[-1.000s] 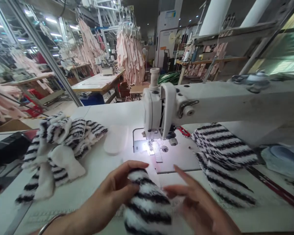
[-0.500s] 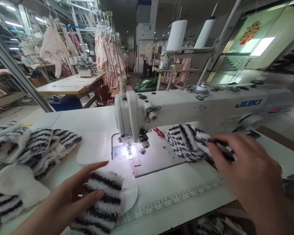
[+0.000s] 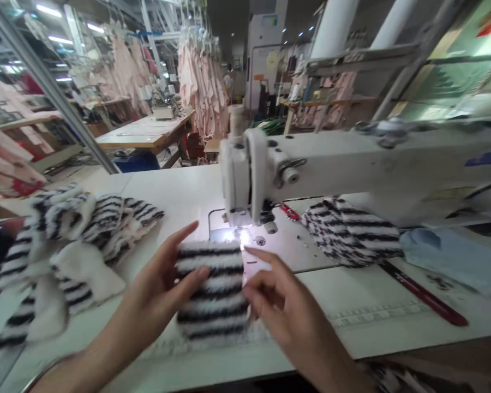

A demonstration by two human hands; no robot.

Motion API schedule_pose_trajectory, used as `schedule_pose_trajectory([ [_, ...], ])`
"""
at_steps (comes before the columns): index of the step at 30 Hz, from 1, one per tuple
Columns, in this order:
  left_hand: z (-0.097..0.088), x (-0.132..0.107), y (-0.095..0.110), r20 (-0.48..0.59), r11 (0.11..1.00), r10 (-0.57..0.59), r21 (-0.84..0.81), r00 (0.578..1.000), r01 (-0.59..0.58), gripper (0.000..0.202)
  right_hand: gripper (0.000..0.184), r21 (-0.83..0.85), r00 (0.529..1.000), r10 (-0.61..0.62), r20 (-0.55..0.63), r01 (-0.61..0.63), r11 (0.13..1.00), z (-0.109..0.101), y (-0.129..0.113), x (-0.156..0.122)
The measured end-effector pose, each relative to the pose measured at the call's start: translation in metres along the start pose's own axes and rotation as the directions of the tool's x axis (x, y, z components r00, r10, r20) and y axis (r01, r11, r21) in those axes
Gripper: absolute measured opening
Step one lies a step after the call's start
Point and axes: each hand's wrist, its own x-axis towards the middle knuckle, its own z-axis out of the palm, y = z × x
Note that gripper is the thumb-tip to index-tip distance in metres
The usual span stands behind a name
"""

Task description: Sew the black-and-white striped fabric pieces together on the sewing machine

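Both hands hold a fuzzy black-and-white striped fabric piece (image 3: 213, 289) just in front of the sewing machine's needle area (image 3: 243, 232). My left hand (image 3: 163, 284) grips its left edge, thumb on top and fingers behind. My right hand (image 3: 270, 297) pinches its right edge with curled fingers. The white sewing machine (image 3: 335, 164) stretches across the right, its lamp lighting the needle plate.
A heap of striped and white fuzzy pieces (image 3: 69, 240) lies at the left of the white table (image 3: 180, 185). More striped pieces (image 3: 347, 232) sit right of the needle, beside light blue cloth (image 3: 450, 256) and a dark red strip (image 3: 425, 297). Pink garments (image 3: 200, 76) hang behind.
My right hand has left the striped stack at the right and come back to the piece's right edge. My left hand has raised the piece and brought it closer to the needle.
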Motion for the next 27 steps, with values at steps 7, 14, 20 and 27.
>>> schedule_pose_trajectory([
  [7, -0.005, 0.024, -0.031, 0.223, 0.926, -0.050, 0.375, 0.974, -0.038, 0.045, 0.035, -0.441, 0.998, -0.041, 0.054, 0.061, 0.895, -0.009, 0.018, 0.025],
  [14, -0.003, 0.015, -0.024, 0.178, 0.927, -0.004, 0.369, 0.984, -0.063, 0.048, 0.025, -0.481, 0.995, -0.068, 0.079, 0.098, 0.871, -0.005, 0.010, 0.018],
  [20, -0.005, 0.027, -0.024, 0.134, 0.852, 0.061, 0.509, 0.989, -0.121, 0.041, 0.026, -0.597, 0.981, -0.185, 0.050, 0.178, 0.783, -0.002, 0.019, 0.029],
  [27, 0.003, 0.023, -0.027, 0.281, 0.767, 0.104, 0.589, 0.954, -0.256, 0.030, 0.037, -0.683, 0.959, -0.222, 0.177, 0.282, 0.674, 0.008, 0.034, -0.011],
])
